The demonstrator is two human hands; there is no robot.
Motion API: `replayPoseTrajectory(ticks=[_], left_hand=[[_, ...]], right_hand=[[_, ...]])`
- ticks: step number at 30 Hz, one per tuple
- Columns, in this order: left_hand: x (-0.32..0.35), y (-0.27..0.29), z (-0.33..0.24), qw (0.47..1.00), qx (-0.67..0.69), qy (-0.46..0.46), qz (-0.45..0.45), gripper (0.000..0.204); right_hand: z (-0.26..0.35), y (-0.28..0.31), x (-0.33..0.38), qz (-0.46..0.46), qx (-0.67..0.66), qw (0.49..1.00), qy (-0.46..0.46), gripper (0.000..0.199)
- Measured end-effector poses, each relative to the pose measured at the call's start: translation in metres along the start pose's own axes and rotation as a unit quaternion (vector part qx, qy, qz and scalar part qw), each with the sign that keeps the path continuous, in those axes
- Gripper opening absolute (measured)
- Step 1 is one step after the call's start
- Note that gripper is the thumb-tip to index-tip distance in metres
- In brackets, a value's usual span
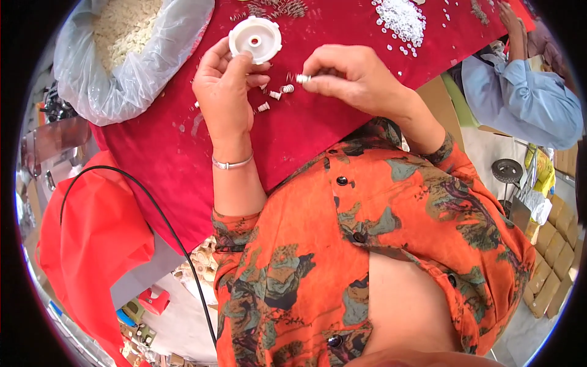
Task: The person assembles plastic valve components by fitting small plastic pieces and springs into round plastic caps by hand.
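Observation:
My left hand (227, 82) holds up a round white plastic cap (268, 44) with notches along its rim and a small hole at its centre. To its right, my right hand (348, 78) pinches a small white plastic plug (302, 79) between thumb and fingertips. A thin metal spring (289, 77) shows beside that plug. Several more small white plugs (275, 95) lie on the red cloth (293, 134) below and between my hands. The fingers of my left hand curl under the cap and are partly hidden by it.
A clear plastic bag (177, 43) full of cream-coloured small parts (125, 33) stands at the far left. Metal springs (287, 8) and a pile of white rings (400, 24) lie farther back. A co-worker's blue sleeve (538, 98) is at the right. A black cable (171, 229) runs at my left.

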State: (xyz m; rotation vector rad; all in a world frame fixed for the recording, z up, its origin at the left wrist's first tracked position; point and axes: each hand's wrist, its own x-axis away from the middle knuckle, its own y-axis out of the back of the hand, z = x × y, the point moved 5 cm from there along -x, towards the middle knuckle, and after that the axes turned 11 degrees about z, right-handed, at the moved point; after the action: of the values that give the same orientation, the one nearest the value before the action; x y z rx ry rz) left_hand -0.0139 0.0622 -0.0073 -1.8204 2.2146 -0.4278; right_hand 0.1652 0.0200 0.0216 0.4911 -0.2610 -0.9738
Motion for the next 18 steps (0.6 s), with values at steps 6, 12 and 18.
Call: replayPoseTrajectory(ticks=[6, 12, 18], left_hand=[[0.004, -0.012, 0.001, 0.999, 0.002, 0.018, 0.028, 0.034], [0.005, -0.017, -0.001, 0.999, 0.012, 0.014, 0.036, 0.032], [0.005, -0.017, -0.001, 0.999, -0.022, 0.009, 0.043, 0.031]], right_hand=[[0.017, 0.018, -0.018, -0.105, 0.005, 0.994, 0.017, 0.012], [0.014, 0.016, -0.029, -0.129, 0.026, 0.991, 0.024, 0.014], [0.014, 0.016, -0.035, -0.143, 0.128, 0.98, 0.044, 0.015]])
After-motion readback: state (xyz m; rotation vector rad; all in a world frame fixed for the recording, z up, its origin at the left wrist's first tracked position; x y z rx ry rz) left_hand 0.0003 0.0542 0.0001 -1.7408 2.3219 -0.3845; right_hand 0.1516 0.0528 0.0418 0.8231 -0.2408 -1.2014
